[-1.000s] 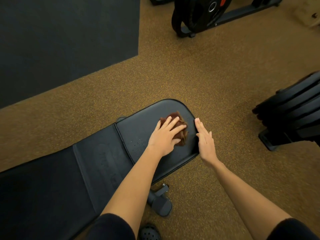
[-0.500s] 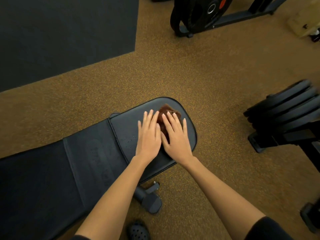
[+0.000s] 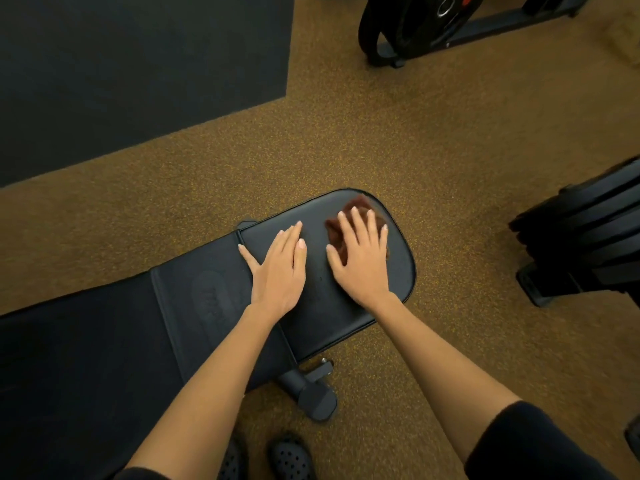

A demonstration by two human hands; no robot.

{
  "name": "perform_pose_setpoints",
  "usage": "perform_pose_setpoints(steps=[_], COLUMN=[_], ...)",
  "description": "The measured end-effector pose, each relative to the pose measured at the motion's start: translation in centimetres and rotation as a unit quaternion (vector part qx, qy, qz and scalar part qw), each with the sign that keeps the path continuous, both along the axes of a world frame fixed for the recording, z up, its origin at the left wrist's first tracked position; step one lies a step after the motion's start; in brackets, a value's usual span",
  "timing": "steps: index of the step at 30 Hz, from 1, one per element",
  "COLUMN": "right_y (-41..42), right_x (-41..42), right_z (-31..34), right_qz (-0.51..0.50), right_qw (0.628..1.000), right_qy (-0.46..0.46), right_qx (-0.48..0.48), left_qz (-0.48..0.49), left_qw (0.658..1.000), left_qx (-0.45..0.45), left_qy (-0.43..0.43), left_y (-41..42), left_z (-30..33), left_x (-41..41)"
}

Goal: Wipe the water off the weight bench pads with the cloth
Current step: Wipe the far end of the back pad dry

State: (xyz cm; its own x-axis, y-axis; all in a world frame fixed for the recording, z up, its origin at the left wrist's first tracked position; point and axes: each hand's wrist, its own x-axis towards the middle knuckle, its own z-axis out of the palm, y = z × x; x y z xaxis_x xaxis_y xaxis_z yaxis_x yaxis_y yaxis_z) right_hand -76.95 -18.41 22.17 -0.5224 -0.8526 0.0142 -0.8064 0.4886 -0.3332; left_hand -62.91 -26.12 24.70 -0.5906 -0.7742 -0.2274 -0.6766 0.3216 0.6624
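the right hand (image 3: 360, 258) lies flat on the brown cloth (image 3: 349, 220), fingers straight and a little spread, pressing it onto the seat pad (image 3: 398, 271) of the weight bench. the cloth is bunched and sits near the far rounded end of this pad; its far edge comes close to the pad's rim but stays inside it. part of the cloth shows past the fingertips and beside the thumb, the rest is hidden under the palm.

the left hand (image 3: 278, 268) rests open on the same pad, fingers straight and together, thumb stretched toward the seam where the seat pad meets the back pad (image 3: 104, 341). it touches no cloth. between the two hands there is a bare strip of pad.

the back pad runs to the lower left and leaves the picture there. whether water is on the pads i cannot tell.

around the pad's end the brown speckled floor (image 3: 381, 133) is open on the far side and the right side. a stack of black plates (image 3: 581, 244) stands well apart on the right. a weight plate rack (image 3: 415, 26) is far at the top, a dark mat (image 3: 121, 64) at the top left. under the near edge is the bench foot (image 3: 311, 389), and near it two dark shoes (image 3: 277, 459).
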Motion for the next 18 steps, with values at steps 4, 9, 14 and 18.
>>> perform_pose_setpoints(steps=[4,9,14,18], right_y=[1.2,4.3,6.9,7.0], right_x=[3.3,5.1,1.8,-1.3], right_z=[-0.4,-0.3,0.4,0.2], right_qz=[0.125,0.251,0.267,0.150], right_qw=[0.992,0.967,0.963,0.988], right_qy=[-0.022,-0.035,0.032,0.044], right_qx=[-0.018,0.014,0.027,0.009], left_qz=[0.067,0.044,0.008,-0.050], left_qw=[0.992,0.994,0.997,0.998], left_qx=[0.065,0.059,0.060,0.022], left_qy=[0.090,0.084,0.043,-0.042], left_y=[-0.3,-0.2,0.1,0.0], left_z=[0.5,0.1,-0.1,-0.6], left_x=[0.2,0.7,0.7,1.0])
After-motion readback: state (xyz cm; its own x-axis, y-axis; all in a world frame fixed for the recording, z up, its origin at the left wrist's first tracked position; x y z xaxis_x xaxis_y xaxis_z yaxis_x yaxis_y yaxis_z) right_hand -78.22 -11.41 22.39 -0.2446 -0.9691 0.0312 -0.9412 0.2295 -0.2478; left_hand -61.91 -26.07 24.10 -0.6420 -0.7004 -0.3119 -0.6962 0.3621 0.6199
